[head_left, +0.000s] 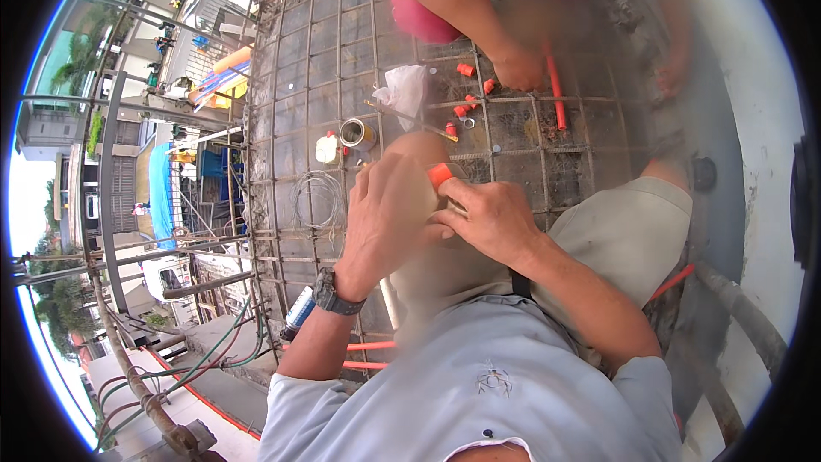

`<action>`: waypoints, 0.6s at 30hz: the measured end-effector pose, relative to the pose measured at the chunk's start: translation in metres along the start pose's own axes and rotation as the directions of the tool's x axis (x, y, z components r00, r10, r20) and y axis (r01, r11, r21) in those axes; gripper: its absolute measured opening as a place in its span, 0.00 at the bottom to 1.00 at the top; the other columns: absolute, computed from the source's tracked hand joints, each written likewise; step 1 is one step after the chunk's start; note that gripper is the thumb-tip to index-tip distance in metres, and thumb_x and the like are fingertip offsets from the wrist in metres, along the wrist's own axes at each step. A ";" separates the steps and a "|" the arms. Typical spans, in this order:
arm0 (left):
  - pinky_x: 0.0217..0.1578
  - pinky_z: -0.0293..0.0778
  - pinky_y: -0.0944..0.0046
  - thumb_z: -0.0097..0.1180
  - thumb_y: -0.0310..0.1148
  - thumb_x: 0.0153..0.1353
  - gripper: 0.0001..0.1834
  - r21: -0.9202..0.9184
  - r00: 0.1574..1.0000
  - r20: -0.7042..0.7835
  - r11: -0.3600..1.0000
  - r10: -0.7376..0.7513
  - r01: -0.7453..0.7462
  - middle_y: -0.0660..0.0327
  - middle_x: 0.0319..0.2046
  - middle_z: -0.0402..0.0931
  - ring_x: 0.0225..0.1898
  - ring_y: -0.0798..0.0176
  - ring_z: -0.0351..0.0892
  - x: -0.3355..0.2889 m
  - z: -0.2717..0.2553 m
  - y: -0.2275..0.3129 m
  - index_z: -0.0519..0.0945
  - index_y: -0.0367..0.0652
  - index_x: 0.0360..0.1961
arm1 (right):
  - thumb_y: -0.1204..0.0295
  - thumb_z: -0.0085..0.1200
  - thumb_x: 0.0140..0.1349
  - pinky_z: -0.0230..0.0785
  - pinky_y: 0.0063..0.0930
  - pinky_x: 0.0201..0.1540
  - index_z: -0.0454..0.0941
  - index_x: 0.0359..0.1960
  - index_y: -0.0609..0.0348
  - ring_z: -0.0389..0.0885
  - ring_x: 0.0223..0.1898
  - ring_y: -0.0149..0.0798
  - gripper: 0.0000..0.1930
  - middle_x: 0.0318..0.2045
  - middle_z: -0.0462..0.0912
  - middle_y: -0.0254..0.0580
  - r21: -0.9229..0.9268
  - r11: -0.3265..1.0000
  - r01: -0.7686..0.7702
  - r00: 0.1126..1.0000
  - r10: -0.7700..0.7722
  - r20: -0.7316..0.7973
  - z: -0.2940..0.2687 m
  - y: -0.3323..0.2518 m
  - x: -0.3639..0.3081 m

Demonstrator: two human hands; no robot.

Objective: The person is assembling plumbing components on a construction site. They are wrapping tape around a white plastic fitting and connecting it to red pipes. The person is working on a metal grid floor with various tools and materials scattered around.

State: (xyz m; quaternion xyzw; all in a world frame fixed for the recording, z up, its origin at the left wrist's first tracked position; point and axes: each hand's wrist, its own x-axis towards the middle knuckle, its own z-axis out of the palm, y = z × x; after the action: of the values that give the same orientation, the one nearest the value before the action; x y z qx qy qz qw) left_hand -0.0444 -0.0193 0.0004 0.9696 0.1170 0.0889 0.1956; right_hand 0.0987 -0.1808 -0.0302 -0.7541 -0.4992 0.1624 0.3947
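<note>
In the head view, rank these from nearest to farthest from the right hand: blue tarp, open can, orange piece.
1. Orange piece, just left of the right hand
2. Open can, farther left and ahead
3. Blue tarp, far left of the picture

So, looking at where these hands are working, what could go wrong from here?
The open round metal can sits near the left hand, so a stray bump might tip it. The short orange plastic piece between that hand and the right hand could slip and drop onto the steel bar grid. The small red-orange plastic fittings lie loose there, and the co-worker's hand close by might knock them away.
</note>
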 end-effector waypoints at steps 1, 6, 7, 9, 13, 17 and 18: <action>0.67 0.72 0.40 0.86 0.54 0.40 0.65 -0.034 1.000 -0.027 0.999 -0.008 0.007 0.47 0.69 0.70 0.68 0.37 0.71 0.003 0.002 -0.003 0.66 0.42 0.77 | 0.60 0.70 0.63 0.80 0.46 0.32 0.82 0.41 0.54 0.89 0.29 0.53 0.14 0.25 0.86 0.46 0.007 1.000 -0.022 0.999 0.022 0.033 -0.004 0.000 0.002; 0.63 0.75 0.42 0.87 0.52 0.38 0.62 -0.100 0.998 -0.058 0.995 -0.005 -0.001 0.48 0.68 0.71 0.66 0.39 0.73 -0.004 0.006 -0.019 0.70 0.43 0.75 | 0.59 0.70 0.63 0.79 0.49 0.37 0.83 0.42 0.54 0.89 0.32 0.54 0.15 0.26 0.87 0.47 0.092 0.983 -0.159 0.963 0.133 0.236 -0.012 -0.004 0.013; 0.63 0.76 0.42 0.87 0.49 0.38 0.61 -0.102 0.999 -0.053 0.995 0.006 -0.011 0.48 0.68 0.71 0.65 0.39 0.73 -0.004 0.005 -0.021 0.70 0.43 0.75 | 0.60 0.70 0.63 0.79 0.50 0.37 0.83 0.43 0.54 0.89 0.33 0.54 0.14 0.27 0.87 0.47 0.122 0.976 -0.181 0.944 0.138 0.299 -0.017 -0.002 0.015; 0.63 0.76 0.42 0.88 0.45 0.37 0.61 -0.116 0.999 -0.036 0.993 0.017 -0.021 0.49 0.68 0.71 0.65 0.39 0.73 -0.004 0.004 -0.025 0.71 0.43 0.74 | 0.60 0.69 0.64 0.77 0.49 0.36 0.83 0.44 0.54 0.87 0.31 0.53 0.14 0.26 0.87 0.47 0.117 0.978 -0.170 0.921 0.116 0.371 -0.026 0.002 0.017; 0.62 0.77 0.42 0.87 0.38 0.35 0.60 -0.129 0.999 -0.044 0.992 0.001 -0.007 0.51 0.67 0.73 0.64 0.40 0.74 -0.006 0.002 -0.027 0.71 0.44 0.74 | 0.61 0.69 0.66 0.75 0.45 0.33 0.83 0.47 0.53 0.84 0.28 0.51 0.14 0.27 0.87 0.45 -0.012 0.998 0.068 0.960 -0.062 0.272 -0.037 0.006 0.017; 0.62 0.78 0.44 0.86 0.38 0.35 0.58 -0.130 0.997 -0.060 0.991 -0.048 0.040 0.53 0.66 0.74 0.63 0.41 0.76 -0.005 0.002 -0.029 0.72 0.46 0.73 | 0.60 0.70 0.65 0.77 0.44 0.33 0.84 0.50 0.52 0.86 0.29 0.50 0.16 0.28 0.88 0.43 -0.251 0.936 0.247 0.953 -0.188 0.237 -0.043 0.008 0.026; 0.61 0.79 0.44 0.86 0.38 0.35 0.58 -0.136 0.996 -0.078 0.990 -0.052 0.041 0.54 0.66 0.74 0.63 0.41 0.76 -0.005 0.001 -0.029 0.73 0.47 0.73 | 0.60 0.70 0.64 0.77 0.44 0.32 0.84 0.50 0.52 0.86 0.29 0.49 0.17 0.27 0.87 0.43 -0.276 0.924 0.266 0.949 -0.200 0.243 -0.043 0.008 0.029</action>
State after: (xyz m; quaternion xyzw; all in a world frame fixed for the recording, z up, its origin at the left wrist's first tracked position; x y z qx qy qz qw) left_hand -0.0549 0.0053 -0.0128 0.9469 0.1412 0.1314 0.2572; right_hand 0.1443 -0.1751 -0.0048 -0.7194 -0.6437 0.1138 0.2349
